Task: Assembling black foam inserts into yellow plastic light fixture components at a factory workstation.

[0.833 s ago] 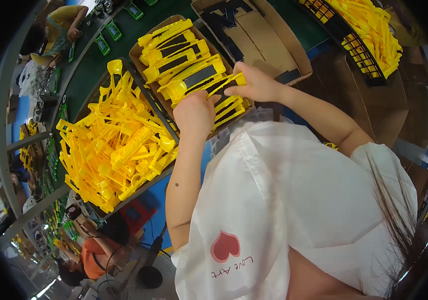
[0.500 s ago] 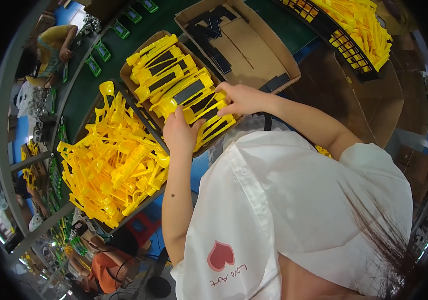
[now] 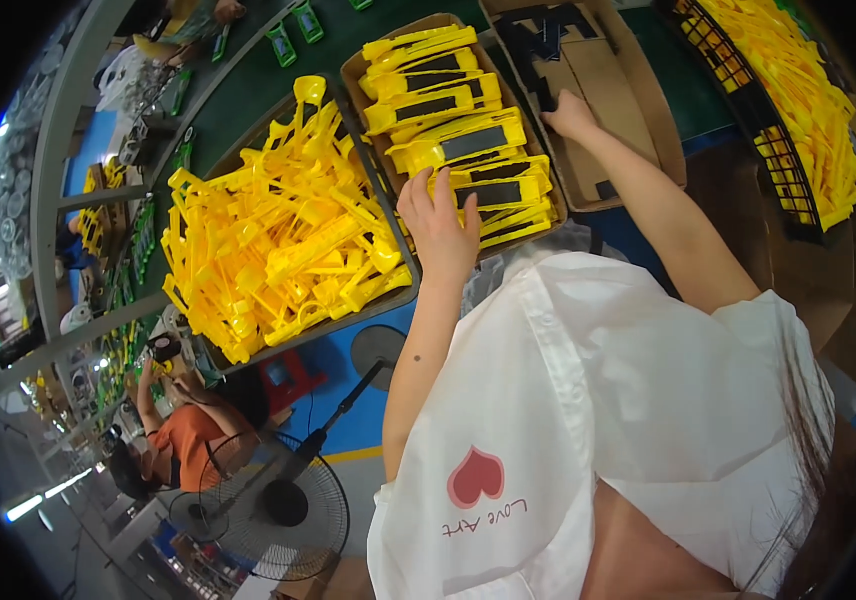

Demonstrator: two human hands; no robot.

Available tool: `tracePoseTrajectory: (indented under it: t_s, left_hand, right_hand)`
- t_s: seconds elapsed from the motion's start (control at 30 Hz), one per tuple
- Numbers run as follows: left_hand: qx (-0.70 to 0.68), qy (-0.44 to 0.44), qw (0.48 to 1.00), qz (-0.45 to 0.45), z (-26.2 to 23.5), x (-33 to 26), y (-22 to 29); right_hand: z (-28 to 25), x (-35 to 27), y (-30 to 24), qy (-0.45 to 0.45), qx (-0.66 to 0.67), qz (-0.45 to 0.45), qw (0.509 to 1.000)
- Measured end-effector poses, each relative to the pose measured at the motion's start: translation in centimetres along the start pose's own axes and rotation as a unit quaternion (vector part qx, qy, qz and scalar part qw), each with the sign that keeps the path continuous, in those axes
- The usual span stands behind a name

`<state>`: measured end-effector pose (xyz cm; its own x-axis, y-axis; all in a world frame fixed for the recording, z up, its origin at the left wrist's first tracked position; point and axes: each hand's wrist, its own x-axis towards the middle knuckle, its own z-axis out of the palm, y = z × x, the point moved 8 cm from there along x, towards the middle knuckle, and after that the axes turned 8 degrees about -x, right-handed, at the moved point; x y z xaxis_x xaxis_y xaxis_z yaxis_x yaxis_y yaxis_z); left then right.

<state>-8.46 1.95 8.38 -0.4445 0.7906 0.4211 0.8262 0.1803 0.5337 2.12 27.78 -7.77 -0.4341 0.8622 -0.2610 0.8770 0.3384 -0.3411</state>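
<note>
My left hand (image 3: 438, 225) rests on the near end of a row of yellow plastic parts (image 3: 448, 155) in a cardboard box, its fingers and thumb apart. Several of these parts carry a flat black strip on their face. Farther right, my right hand (image 3: 572, 118) reaches into a shallow cardboard box (image 3: 663, 130). Its fingers are bent together at the edge of some black strips (image 3: 538, 60); what lies between the fingertips is too small to make out.
A bin heaped with loose yellow parts (image 3: 278, 230) stands at the left. A black crate (image 3: 783, 165) of more yellow pieces is at the far right. Green pieces (image 3: 303, 25) lie on the dark bench. A floor fan (image 3: 283, 502) and a person in orange (image 3: 188, 440) are at lower left.
My right hand has left the yellow parts and moved right into the box of black strips. My left hand has stayed on the yellow parts. The whole view has shifted.
</note>
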Motion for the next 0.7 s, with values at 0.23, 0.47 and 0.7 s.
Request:
tracePoseTrajectory:
  t_s: [0.23,0.47,0.7]
  left_hand:
    - [0.142,0.089,0.984,-0.063,-10.9,-1.4,-8.3]
    - [0.261,-0.012,0.948,-0.181,-13.1,0.0,-14.6]
    - [0.348,-0.137,0.843,-0.387,-16.3,-3.8,-18.0]
  right_hand:
    - [-1.9,-3.1,4.9,0.001,-0.195,-0.066,0.979]
    - [-2.1,-5.8,5.9,-0.139,-0.008,-0.118,0.983]
    - [-2.0,-6.7,5.9,-0.026,-0.014,-0.074,0.997]
